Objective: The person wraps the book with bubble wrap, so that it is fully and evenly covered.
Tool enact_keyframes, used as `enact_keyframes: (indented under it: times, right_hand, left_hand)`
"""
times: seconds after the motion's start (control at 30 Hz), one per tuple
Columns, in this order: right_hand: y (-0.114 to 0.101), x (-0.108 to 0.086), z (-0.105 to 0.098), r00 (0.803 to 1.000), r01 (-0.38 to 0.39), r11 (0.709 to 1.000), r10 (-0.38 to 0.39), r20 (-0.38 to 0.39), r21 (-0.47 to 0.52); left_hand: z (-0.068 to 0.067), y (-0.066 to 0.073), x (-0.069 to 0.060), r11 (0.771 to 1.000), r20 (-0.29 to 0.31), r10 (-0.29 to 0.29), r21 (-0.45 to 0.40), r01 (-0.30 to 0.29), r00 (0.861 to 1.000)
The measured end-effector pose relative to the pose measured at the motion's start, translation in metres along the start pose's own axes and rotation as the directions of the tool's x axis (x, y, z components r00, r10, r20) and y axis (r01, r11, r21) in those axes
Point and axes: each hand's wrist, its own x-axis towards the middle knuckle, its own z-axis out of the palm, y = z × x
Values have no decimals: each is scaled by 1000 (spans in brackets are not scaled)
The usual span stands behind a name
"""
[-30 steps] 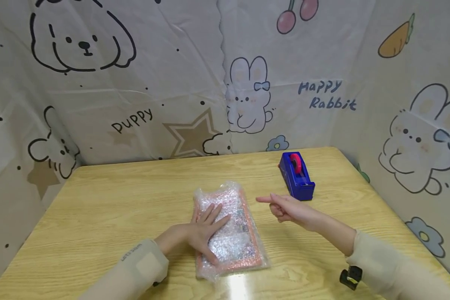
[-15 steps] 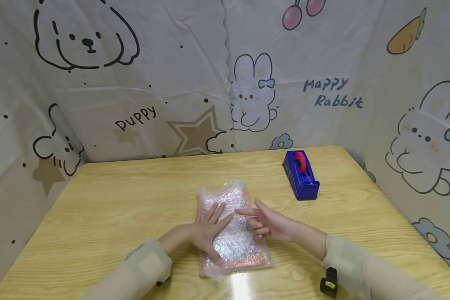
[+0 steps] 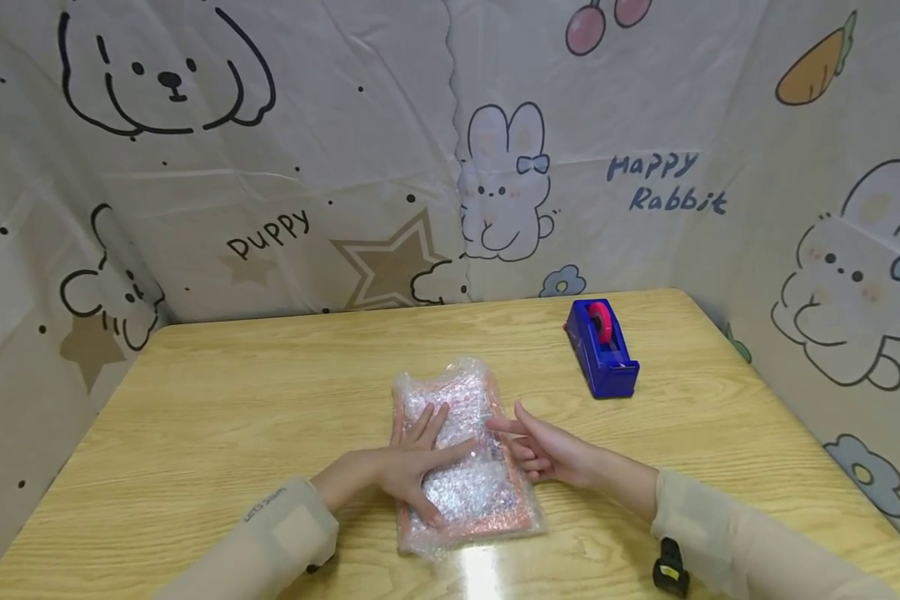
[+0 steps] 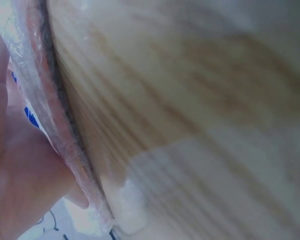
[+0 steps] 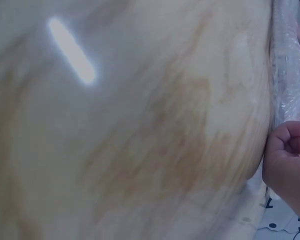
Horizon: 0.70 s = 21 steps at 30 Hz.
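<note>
A flat, orange-edged rectangular thing wrapped in bubble wrap (image 3: pixel 468 496) lies on the table in the head view. My left hand (image 3: pixel 411 472) rests on its left half, palm down with the fingers spread. At its right edge is my right hand (image 3: pixel 546 452), index finger stretched over the wrap and thumb raised, the other fingers loosely bent. Whether that fingertip touches the wrap cannot be told. In the right wrist view the right hand (image 5: pixel 290 162) sits close beside the wrap's edge. The left wrist view shows the left hand (image 4: pixel 27 175) against the wrapped side.
A blue tape dispenser (image 3: pixel 606 358) with a pink-red roll stands at the back right of the wooden table (image 3: pixel 232 400). Behind and beside the table hangs a pale cartoon-printed cloth (image 3: pixel 375 125).
My right hand has come left and nearer, from in front of the tape dispenser to the package's right edge, then drawn back slightly. The left hand has stayed on the package.
</note>
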Motion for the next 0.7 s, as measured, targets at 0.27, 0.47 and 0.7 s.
enact_keyframes:
  times: [0.27, 0.47, 0.7]
  right_hand:
    - [-3, -1, -3, 974, 31, 885, -132, -186, -465]
    - [-4, -5, 14, 881, 17, 579, -395, -262, -815]
    - [10, -9, 37, 904, 3, 204, -419, -84, -979]
  left_hand:
    - [0, 1, 1, 999, 34, -13, 33, 11, 999]
    - [1, 1, 1, 999, 48, -27, 30, 26, 998]
    - [0, 3, 2, 999, 44, -24, 44, 23, 999]
